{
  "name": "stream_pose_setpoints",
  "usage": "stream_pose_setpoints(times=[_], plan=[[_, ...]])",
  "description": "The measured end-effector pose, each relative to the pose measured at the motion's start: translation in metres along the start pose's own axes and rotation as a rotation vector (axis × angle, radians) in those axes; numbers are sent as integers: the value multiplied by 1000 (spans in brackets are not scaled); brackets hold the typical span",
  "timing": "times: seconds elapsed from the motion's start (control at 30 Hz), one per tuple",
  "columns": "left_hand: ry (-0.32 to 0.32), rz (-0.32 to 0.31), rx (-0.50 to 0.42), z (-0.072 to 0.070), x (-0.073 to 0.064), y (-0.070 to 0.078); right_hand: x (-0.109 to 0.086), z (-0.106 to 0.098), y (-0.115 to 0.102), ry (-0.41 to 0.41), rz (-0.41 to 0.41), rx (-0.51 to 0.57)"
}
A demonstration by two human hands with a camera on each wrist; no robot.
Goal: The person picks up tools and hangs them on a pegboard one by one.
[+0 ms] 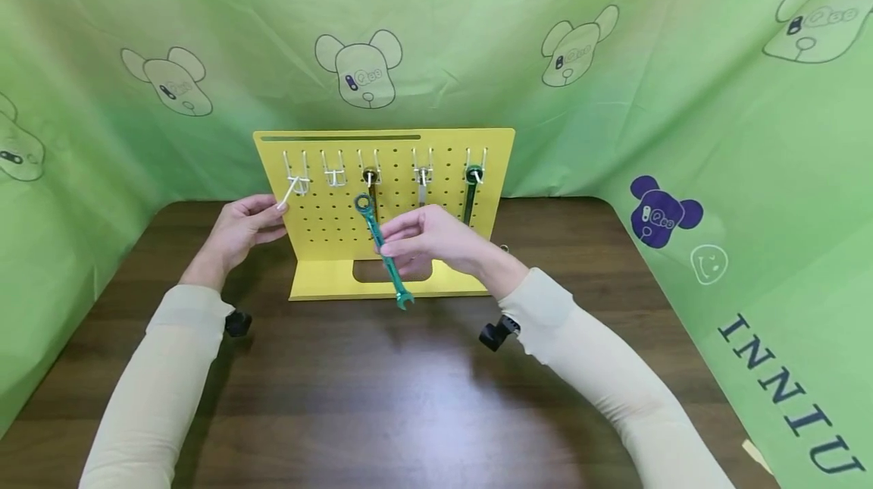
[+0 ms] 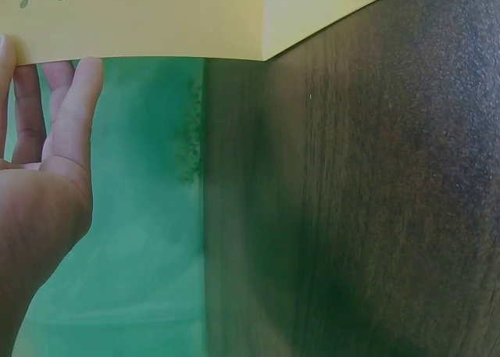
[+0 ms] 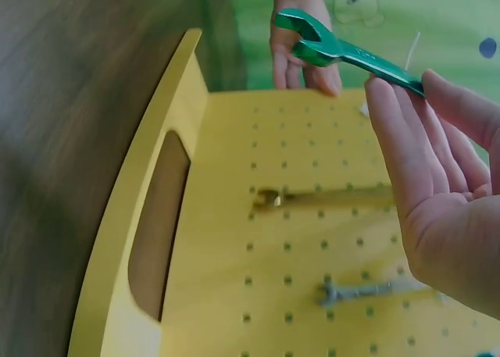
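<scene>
A green combination wrench [image 1: 382, 246] is pinched between the thumb and fingers of my right hand [image 1: 433, 239], in front of the yellow pegboard [image 1: 327, 224]. Its ring end tilts up and left, while its open end [image 3: 312, 41] points down in the head view. My left hand [image 1: 239, 235] grips the board's left edge, thumb at the front, some fingers hidden behind. White hooks line the board. A bronze wrench [image 3: 336, 197], a silver wrench [image 3: 375, 291] and a dark green wrench [image 1: 470, 201] hang from three of them.
Two hooks at the left, including the leftmost hook [image 1: 295, 184], carry no wrench. The board's base [image 1: 323, 280] has an oval cutout and stands on a dark wooden table [image 1: 382, 383]. Green printed cloth [image 1: 450, 34] surrounds the table. A small ring-like item [image 1: 505, 248] lies right of the board.
</scene>
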State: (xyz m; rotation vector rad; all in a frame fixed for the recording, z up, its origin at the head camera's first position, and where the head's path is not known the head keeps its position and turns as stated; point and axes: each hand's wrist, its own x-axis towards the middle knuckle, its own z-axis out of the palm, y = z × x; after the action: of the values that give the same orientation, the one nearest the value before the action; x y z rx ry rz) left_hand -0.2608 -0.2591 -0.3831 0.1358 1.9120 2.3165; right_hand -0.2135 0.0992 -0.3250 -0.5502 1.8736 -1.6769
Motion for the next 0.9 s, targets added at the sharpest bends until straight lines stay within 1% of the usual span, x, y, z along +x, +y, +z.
stream_pose_setpoints(times=[0.1,0.2,0.33,0.47,0.63,0.77,0.9], plan=[[0,2,-2,-1,-1,0,13,12,0,8,-8,44],[-1,3,-1,-1,-2,1,24,22,0,13,1,92],[0,1,6,0,-2,1,36,31,-1,47,-2,141],[-2,0,8,1,-1,0,45,35,-1,82,8,188],[-3,-3,1,2,-1,0,49,35,0,91,22,231],[-1,2,3,2,0,-1,53,35,2,97,31,224],[0,7,-3,1,0,-1,63,34,7,124,51,230]])
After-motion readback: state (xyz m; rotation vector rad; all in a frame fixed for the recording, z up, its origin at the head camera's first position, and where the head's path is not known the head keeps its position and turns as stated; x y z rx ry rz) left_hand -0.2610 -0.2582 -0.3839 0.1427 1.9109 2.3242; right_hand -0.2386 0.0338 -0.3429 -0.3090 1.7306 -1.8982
